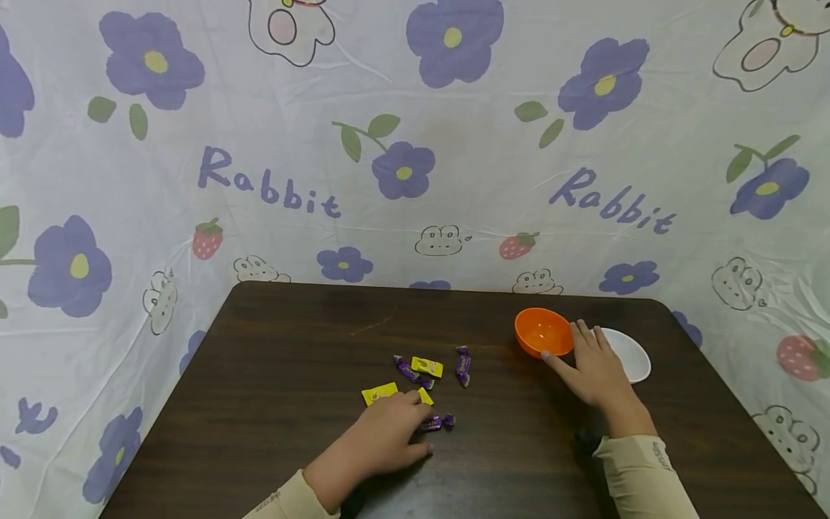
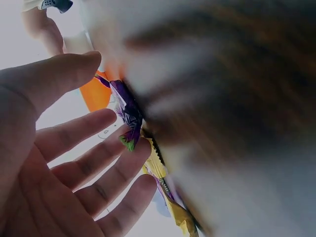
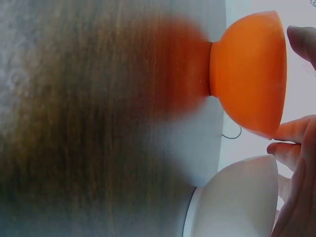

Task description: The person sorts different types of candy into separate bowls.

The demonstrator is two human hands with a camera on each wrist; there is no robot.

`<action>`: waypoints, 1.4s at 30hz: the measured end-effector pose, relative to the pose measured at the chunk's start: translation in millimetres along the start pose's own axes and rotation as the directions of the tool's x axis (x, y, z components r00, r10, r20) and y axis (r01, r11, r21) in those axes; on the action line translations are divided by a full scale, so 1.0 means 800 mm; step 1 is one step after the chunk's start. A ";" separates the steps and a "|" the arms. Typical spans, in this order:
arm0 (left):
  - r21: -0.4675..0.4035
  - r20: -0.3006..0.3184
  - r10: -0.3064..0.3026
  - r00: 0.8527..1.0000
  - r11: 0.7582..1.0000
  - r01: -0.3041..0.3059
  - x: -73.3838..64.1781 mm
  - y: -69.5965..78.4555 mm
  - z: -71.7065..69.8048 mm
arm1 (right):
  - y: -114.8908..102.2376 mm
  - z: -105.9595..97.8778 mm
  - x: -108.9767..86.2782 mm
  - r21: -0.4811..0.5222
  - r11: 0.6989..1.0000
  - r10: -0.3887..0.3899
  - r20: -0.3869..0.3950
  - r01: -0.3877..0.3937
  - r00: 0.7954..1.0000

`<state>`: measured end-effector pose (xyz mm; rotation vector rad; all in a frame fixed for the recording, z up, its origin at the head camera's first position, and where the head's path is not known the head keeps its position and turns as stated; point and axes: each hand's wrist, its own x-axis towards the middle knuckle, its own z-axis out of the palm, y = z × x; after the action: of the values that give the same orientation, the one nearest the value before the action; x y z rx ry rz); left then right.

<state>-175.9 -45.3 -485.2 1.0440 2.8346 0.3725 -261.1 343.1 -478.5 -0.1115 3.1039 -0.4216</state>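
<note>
My left hand (image 1: pixel 387 432) hovers low over a loose group of wrapped candies, its fingers extended and slightly bent. In the left wrist view, a purple-wrapped candy (image 2: pixel 127 108) is close by the fingertips, and yellow-wrapped candy (image 2: pixel 157 160) lies past them; whether they touch is unclear. Part of a purple candy (image 1: pixel 431 424) and a yellow candy (image 1: pixel 424 396) is hidden by that hand. At the right, my right hand (image 1: pixel 593 367) is beside the orange bowl (image 1: pixel 543 331), fingers spread; a fingertip touches its rim in the right wrist view. A white bowl (image 1: pixel 629 353) stands partly behind this hand.
Farther off lie a purple candy (image 1: pixel 463 366), another purple candy (image 1: pixel 408 370), a yellow candy (image 1: pixel 427 367) and a yellow packet (image 1: pixel 379 393). The dark wooden table (image 1: pixel 292 339) ends against a printed cloth (image 1: pixel 480 158).
</note>
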 end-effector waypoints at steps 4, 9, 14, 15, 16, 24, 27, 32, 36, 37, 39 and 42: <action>0.041 0.009 0.005 1.000 0.999 -0.005 0.005 0.001 0.002 | -0.004 -0.002 0.002 -0.007 1.000 -0.005 0.002 0.005 1.000; 0.062 -0.009 0.021 1.000 0.998 -0.021 0.008 0.005 0.002 | -0.008 -0.004 0.006 -0.012 1.000 -0.005 0.008 0.005 1.000; 0.064 -0.024 0.034 0.999 0.997 -0.032 0.010 0.007 0.002 | -0.007 -0.002 0.009 -0.016 1.000 -0.007 0.017 0.007 1.000; 0.068 -0.027 0.038 0.999 0.997 -0.036 0.011 0.007 0.002 | -0.007 -0.002 0.009 -0.019 1.000 -0.008 0.018 0.009 1.000; 0.069 -0.032 0.043 0.999 0.997 -0.041 0.011 0.007 0.002 | -0.007 -0.002 0.009 -0.020 1.000 -0.008 0.021 0.009 1.000; 0.068 -0.081 0.069 0.994 0.996 -0.064 0.013 0.009 0.001 | -0.009 -0.005 0.013 -0.020 1.000 0.004 0.051 -0.003 0.999; 0.033 -0.081 0.072 0.994 0.997 -0.069 0.014 0.010 0.000 | -0.011 -0.004 0.015 -0.028 1.000 0.013 0.060 -0.012 0.998; 0.015 -0.062 0.073 0.995 0.997 -0.072 0.017 0.010 0.001 | -0.013 -0.004 0.016 -0.032 0.999 0.018 0.063 -0.016 0.998; 0.010 -0.047 0.072 0.996 0.997 -0.071 0.019 0.011 0.003 | -0.014 -0.003 0.016 -0.031 0.999 0.016 0.063 -0.014 0.998; 0.007 -0.044 0.071 0.997 0.997 -0.071 0.019 0.011 0.003 | -0.013 -0.003 0.016 -0.032 0.999 0.015 0.063 -0.013 0.998; 0.005 -0.044 0.070 0.997 0.998 -0.070 0.019 0.012 0.003 | -0.013 -0.002 0.016 -0.033 0.999 0.016 0.066 -0.013 0.998; 0.011 -0.048 0.072 0.996 0.997 -0.071 0.019 0.013 0.002 | -0.012 -0.002 0.016 -0.037 0.999 0.014 0.067 -0.011 0.998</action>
<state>-180.8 -27.2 -484.1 1.1565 2.8492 0.3966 -273.1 333.1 -474.2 -0.1043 3.0456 -0.3532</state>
